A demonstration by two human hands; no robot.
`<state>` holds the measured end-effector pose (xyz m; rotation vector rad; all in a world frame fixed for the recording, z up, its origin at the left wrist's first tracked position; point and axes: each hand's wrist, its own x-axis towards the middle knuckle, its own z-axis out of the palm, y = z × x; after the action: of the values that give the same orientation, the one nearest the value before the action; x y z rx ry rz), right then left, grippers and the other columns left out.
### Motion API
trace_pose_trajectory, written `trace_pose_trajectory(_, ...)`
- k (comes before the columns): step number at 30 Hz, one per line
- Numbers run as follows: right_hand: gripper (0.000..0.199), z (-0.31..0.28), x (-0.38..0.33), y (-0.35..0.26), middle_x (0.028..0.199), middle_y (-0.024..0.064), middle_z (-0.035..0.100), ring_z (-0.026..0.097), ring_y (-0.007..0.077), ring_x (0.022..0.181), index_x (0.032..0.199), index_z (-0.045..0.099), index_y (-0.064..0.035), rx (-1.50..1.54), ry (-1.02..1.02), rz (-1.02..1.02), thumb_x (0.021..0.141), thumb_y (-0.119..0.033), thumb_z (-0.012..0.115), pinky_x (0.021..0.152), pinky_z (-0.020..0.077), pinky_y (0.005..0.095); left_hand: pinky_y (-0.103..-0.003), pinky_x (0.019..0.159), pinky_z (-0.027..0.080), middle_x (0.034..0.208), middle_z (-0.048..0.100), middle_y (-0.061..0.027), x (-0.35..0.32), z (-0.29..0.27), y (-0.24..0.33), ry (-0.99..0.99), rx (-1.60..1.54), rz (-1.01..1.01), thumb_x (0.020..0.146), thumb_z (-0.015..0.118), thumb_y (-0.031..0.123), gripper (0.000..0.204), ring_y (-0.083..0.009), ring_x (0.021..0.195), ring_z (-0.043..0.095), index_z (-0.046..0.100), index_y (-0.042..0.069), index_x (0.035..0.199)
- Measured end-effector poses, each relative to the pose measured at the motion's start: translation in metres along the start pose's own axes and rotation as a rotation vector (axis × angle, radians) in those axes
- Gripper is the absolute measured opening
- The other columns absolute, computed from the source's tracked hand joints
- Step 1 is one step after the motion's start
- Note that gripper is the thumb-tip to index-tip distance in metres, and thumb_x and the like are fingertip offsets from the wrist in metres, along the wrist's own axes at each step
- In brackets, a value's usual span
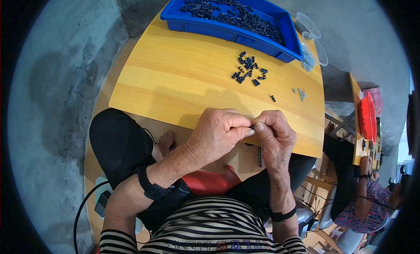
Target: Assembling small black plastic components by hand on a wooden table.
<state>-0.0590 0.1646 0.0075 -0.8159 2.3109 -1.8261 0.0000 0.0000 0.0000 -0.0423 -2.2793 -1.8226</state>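
My left hand [217, 130] and my right hand [277, 136] meet above the table's near edge. Between the left thumb and forefinger a small black plastic part [252, 127] just shows, mostly covered by the fingers. The right thumb and forefinger are pinched together right beside it; what they hold is hidden. Beyond the hands lies a loose pile of small black plastic parts [248, 70]. One black part [273, 98] sits apart from it, closer to me. To its right are several small silvery pieces [301, 94], perhaps screws.
A blue tray [197, 26] of many black parts stands along the table's [175, 79] far side. Beside it, a clear tub [308, 57] spills or holds silvery pieces. At the right, another person [367, 201] works at a second table near a red basket [367, 118].
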Motion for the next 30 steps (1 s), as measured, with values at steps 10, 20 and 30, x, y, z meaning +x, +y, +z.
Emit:
trace_pose_trajectory(10, 0.014, 0.002, 0.001, -0.01, 0.085, 0.009, 0.063, 0.062, 0.0186, 0.077, 0.09, 0.07, -0.0035, -0.355, 0.027, -0.239, 0.077, 0.002, 0.072, 0.067, 0.049, 0.0273, -0.027, 0.055, 0.045, 0.065, 0.061, -0.0066, 0.001, 0.0, -0.003, -0.01, -0.02, 0.033, 0.081, 0.073, 0.009, 0.011, -0.0108, 0.06, 0.056, 0.069, -0.001, 0.084)
trace_pose_trajectory(20, 0.026, 0.008, -0.013, -0.008, 0.09, 0.014, 0.063, 0.065, 0.0253, 0.079, 0.099, 0.07, 0.0002, -0.469, 0.042, -0.411, 0.073, 0.003, 0.073, 0.067, 0.0529, 0.0312, -0.026, 0.061, 0.048, 0.073, 0.065, -0.0067, -0.001, 0.0, 0.0, -0.011, -0.037, -0.017, 0.082, 0.071, 0.007, 0.011, -0.0099, 0.069, 0.061, 0.07, -0.001, 0.09)
trace_pose_trajectory(30, 0.017, 0.003, -0.02, -0.004, 0.094, 0.0054, 0.062, 0.057, 0.0087, 0.071, 0.105, 0.068, 0.0016, 0.285, 0.062, 0.164, 0.092, -0.006, 0.061, 0.06, 0.0453, 0.0227, -0.029, 0.06, 0.049, 0.074, 0.065, -0.0097, 0.0, 0.002, -0.003, -0.002, 0.116, 0.116, 0.08, 0.071, 0.004, 0.009, -0.0181, 0.068, 0.064, 0.07, 0.001, 0.089)
